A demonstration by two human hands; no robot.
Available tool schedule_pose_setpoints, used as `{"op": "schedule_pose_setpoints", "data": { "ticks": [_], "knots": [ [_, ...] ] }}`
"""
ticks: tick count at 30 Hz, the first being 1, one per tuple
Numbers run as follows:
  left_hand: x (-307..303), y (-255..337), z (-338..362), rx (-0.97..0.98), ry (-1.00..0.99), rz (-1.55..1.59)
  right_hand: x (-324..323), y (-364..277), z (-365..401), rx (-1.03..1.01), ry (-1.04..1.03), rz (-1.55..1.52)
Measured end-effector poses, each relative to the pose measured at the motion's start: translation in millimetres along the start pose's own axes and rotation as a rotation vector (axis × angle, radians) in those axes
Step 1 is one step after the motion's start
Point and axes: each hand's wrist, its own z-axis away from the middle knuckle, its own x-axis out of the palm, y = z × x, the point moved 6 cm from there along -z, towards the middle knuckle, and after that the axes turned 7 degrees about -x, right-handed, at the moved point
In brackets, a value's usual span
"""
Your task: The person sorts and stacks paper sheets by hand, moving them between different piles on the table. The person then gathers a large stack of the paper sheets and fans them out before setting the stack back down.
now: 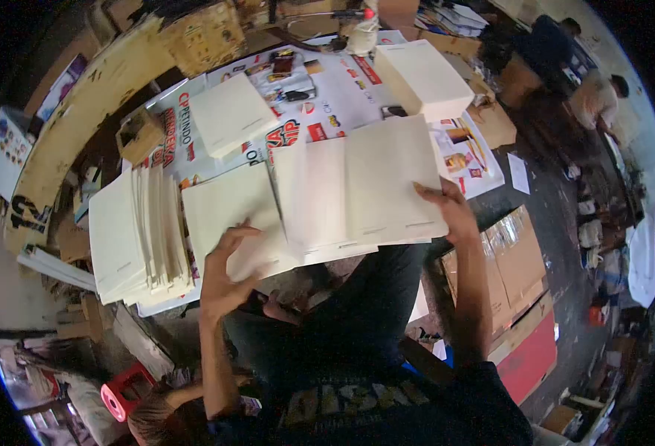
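My right hand (450, 208) grips the right edge of a cream paper sheet (390, 178), thumb on top. My left hand (231, 260) has its fingers spread over the lower part of another cream sheet (234, 204) and appears to hold nothing. Between them lie more cream sheets (316, 193), partly blurred and overlapping. Left of my left hand stands a fanned stack of folded sheets (123, 230). Farther back are a smaller cream stack (231, 111) and a tall cream stack (424, 78).
A printed banner (342, 93) covers the work surface. Cardboard boxes (517, 253) stand at the right, above a red panel (524, 357). A red stool (128, 390) is at the lower left. Two other people are at the upper right, and another person's arm shows at the lower left.
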Motion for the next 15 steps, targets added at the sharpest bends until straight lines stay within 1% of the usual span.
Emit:
{"op": "schedule_pose_setpoints", "data": {
  "ticks": [1, 3, 5, 7, 8, 9, 11, 12, 13, 14, 15],
  "knots": [
    [1, 15, 4, -0.097, -0.046, -0.494, 21, 3, 1, 0.004, -0.020, 0.002],
    [4, -12, 13, -0.047, -0.053, -0.755, 59, 5, 3, -0.011, -0.082, 0.002],
    [-8, -16, 11, -0.060, 0.002, -0.779, 72, 37, -9, -0.006, -0.144, 0.023],
    [-18, -18, 10, -0.118, -0.085, -0.505, 61, 74, -14, 0.200, 0.031, -0.040],
    [-23, -18, 14, 0.064, 0.032, -0.580, 90, 28, 8, 0.228, 0.060, -0.041],
    [-28, -27, 21, 0.057, 0.047, -0.575, 92, 30, 6, 0.227, 0.048, -0.030],
    [-45, -44, 33, -0.142, 0.182, -0.297, 93, 31, 0, 0.200, 0.026, -0.028],
    [-56, -42, 45, -0.064, 0.384, -0.192, 96, 34, 1, 0.200, 0.020, -0.023],
    [-56, -44, 55, -0.069, 0.390, -0.190, 103, 26, 3, 0.045, -0.073, 0.135],
    [-69, -50, 72, -0.104, 0.625, 0.113, 114, 17, 5, -0.112, -0.167, 0.290],
    [-77, -60, 90, -0.137, 0.854, 0.421, 121, 17, 5, -0.109, -0.177, 0.292]
  ]
}}
